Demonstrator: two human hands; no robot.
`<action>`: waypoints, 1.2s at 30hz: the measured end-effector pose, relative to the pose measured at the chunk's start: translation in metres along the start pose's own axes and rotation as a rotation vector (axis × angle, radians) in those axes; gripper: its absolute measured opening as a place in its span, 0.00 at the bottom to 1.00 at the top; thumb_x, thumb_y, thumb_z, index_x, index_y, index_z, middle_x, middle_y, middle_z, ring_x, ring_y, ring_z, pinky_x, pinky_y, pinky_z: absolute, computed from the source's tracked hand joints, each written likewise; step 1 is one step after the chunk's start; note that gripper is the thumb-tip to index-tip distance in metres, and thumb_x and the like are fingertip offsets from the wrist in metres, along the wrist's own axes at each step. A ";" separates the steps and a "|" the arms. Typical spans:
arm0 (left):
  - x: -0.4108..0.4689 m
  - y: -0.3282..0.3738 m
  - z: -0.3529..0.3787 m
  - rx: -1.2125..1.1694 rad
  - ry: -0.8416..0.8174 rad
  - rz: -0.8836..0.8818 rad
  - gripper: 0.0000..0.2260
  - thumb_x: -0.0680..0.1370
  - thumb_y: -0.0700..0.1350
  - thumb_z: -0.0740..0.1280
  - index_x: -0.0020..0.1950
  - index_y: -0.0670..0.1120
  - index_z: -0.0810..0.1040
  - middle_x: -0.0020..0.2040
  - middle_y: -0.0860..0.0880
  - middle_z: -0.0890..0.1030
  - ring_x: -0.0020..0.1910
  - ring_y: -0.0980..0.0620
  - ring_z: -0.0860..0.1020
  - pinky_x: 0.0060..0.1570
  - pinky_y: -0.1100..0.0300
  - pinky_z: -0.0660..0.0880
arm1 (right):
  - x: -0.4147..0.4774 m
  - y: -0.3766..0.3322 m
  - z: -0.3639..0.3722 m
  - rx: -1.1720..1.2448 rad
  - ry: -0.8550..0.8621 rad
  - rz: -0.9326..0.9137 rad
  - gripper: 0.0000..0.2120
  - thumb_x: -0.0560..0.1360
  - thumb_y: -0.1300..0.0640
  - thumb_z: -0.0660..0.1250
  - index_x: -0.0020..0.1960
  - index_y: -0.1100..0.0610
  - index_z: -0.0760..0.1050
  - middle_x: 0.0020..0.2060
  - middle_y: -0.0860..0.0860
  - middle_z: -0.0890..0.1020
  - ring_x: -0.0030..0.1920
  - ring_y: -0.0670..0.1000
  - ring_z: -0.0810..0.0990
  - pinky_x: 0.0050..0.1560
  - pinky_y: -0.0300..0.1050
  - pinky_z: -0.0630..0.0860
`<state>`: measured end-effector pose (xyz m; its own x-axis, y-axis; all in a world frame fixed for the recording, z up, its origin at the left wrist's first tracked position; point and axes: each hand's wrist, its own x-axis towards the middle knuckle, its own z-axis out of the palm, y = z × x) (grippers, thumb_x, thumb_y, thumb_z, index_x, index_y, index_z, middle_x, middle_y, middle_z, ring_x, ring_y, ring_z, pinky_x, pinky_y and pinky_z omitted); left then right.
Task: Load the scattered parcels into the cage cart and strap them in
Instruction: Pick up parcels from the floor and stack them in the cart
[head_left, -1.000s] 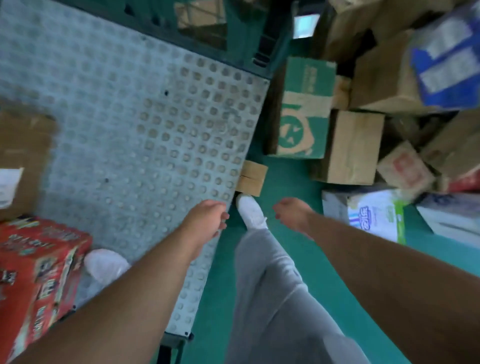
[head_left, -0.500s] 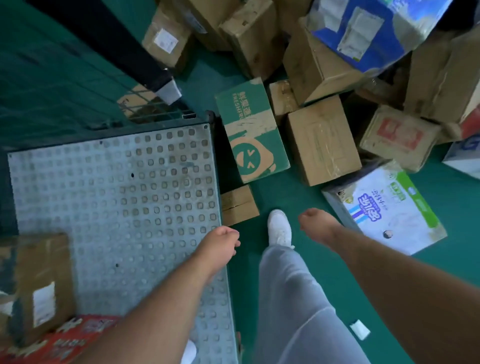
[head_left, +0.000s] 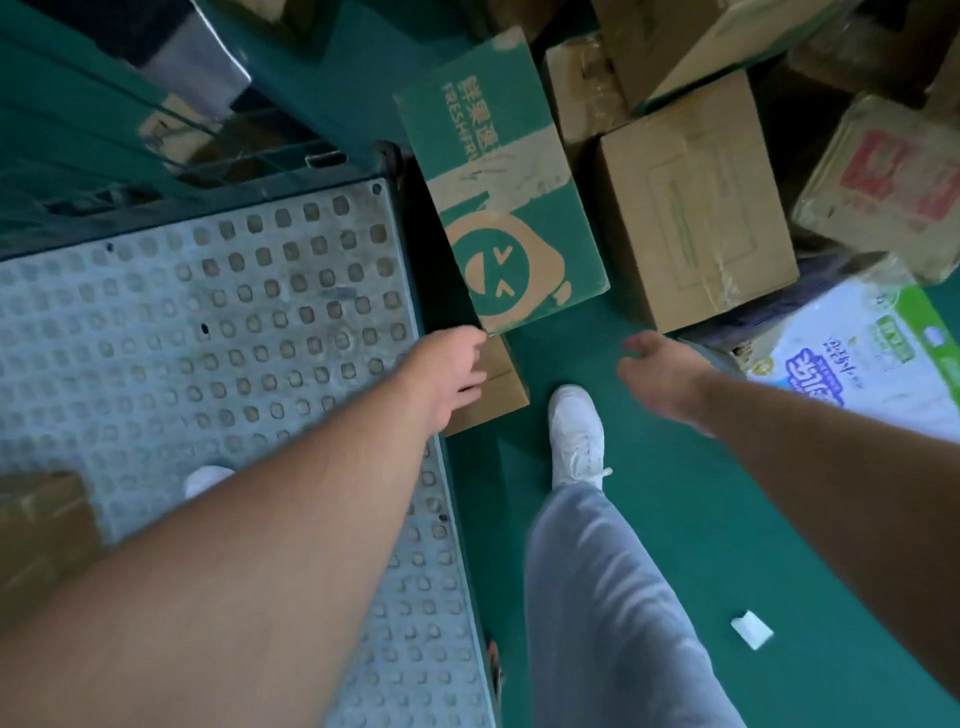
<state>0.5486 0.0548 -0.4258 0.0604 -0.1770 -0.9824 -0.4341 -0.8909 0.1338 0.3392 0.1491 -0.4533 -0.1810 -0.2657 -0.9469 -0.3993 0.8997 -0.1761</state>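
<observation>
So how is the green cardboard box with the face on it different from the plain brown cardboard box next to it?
The green cardboard box with the face has a printed logo and white letters; the plain brown cardboard box is mostly plain, with clear tape. The green one lies right beside the cart's studded metal floor; the brown one lies farther away. Both are closed parcels on the green floor.

Cart deck (head_left: 208, 338) is showing grey metal with a grid of round studs; floor (head_left: 727, 519) is reading teal green. Green parcel (head_left: 519, 156) is carrying a tan cartoon face and white lettering, brown parcel (head_left: 696, 208) is looking plain, tan carton (head_left: 883, 182) is showing red print, and white pack (head_left: 872, 353) is showing blue lettering and a green band. The person is wearing a white shoe (head_left: 576, 436) and pale grey-blue trousers (head_left: 613, 597).
</observation>
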 end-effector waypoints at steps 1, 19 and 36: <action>0.014 0.002 0.000 -0.031 0.002 -0.005 0.20 0.85 0.46 0.59 0.78 0.46 0.66 0.74 0.46 0.72 0.62 0.46 0.76 0.63 0.50 0.75 | 0.013 -0.006 0.003 0.002 0.008 -0.004 0.23 0.83 0.57 0.57 0.78 0.56 0.64 0.66 0.59 0.76 0.55 0.59 0.78 0.50 0.44 0.72; 0.048 -0.023 0.022 -0.185 -0.037 -0.066 0.18 0.77 0.38 0.67 0.67 0.42 0.74 0.51 0.48 0.80 0.47 0.52 0.77 0.53 0.56 0.72 | 0.063 -0.024 0.002 0.570 0.277 -0.008 0.15 0.70 0.44 0.69 0.52 0.49 0.72 0.45 0.51 0.78 0.46 0.56 0.78 0.46 0.52 0.76; -0.296 -0.094 -0.122 -0.956 0.127 -0.318 0.34 0.78 0.72 0.56 0.59 0.43 0.81 0.52 0.38 0.85 0.54 0.39 0.81 0.54 0.46 0.79 | -0.329 -0.184 0.050 -0.571 -0.106 -0.842 0.37 0.76 0.37 0.58 0.82 0.45 0.53 0.73 0.47 0.66 0.75 0.53 0.59 0.77 0.58 0.60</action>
<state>0.6814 0.1393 -0.1316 0.1668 0.1334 -0.9769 0.5166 -0.8558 -0.0286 0.5169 0.0885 -0.1226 0.4257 -0.6783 -0.5990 -0.7338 0.1286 -0.6671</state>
